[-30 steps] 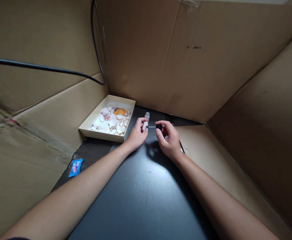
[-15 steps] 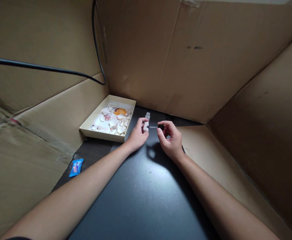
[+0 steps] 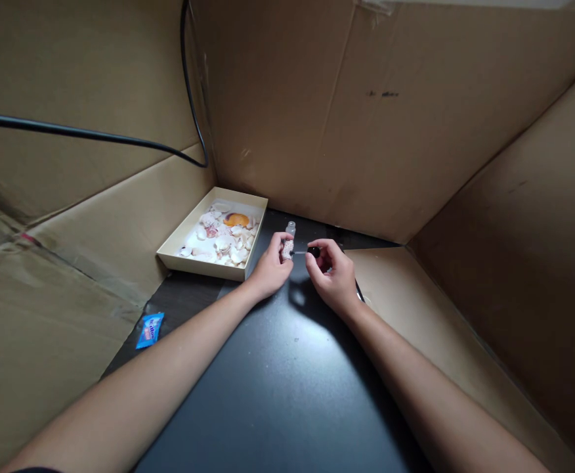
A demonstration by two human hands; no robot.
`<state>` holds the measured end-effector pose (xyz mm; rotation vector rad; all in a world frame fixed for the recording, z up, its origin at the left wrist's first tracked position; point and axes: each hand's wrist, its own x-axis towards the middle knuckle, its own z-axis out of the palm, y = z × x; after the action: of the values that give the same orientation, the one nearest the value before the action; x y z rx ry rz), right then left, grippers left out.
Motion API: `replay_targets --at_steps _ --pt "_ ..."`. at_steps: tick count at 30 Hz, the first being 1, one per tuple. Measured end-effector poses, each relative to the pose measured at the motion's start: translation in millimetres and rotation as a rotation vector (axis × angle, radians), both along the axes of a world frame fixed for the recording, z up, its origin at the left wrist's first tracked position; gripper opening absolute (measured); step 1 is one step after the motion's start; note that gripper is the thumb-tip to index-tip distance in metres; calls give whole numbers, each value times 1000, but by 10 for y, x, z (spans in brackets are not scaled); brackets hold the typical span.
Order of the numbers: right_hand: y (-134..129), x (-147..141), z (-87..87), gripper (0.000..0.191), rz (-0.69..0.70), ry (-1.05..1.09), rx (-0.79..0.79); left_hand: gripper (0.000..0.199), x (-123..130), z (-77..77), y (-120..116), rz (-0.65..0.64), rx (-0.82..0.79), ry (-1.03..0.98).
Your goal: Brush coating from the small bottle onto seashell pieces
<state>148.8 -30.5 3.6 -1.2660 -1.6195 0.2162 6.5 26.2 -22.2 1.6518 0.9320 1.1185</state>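
Note:
My left hand (image 3: 271,268) is closed on a small clear glass bottle (image 3: 290,230), its neck pointing away from me. The part between thumb and fingers looks pale and knobbly; whether that is the bottle's own surface or a separate piece, I cannot tell. My right hand (image 3: 334,270) pinches a thin-stemmed applicator (image 3: 313,251) by its round black end. Its narrow stem points left at the bottle's side, and the tip appears to touch or nearly touch it. Both hands are just above the dark table (image 3: 277,381).
A shallow cream box (image 3: 207,265) holding white shells and an orange one stands at the back left. A blue wrapped packet (image 3: 149,330) lies left of my forearm. Cardboard walls (image 3: 317,118) enclose the table, and a black cable (image 3: 90,135) hangs at upper left.
My right hand has shifted slightly left, bringing the applicator's black end nearer the bottle and more into sight. My left hand and the bottle stay in place.

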Motion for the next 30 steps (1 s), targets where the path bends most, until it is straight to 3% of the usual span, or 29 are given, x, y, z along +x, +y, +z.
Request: replay_targets --at_steps 6,30 --pt "-5 -7 5 15 55 9 11 40 -3 3 -6 -7 -9 4" --pt "-1 12 15 15 21 -11 44 38 8 -10 16 2 -23 -3"
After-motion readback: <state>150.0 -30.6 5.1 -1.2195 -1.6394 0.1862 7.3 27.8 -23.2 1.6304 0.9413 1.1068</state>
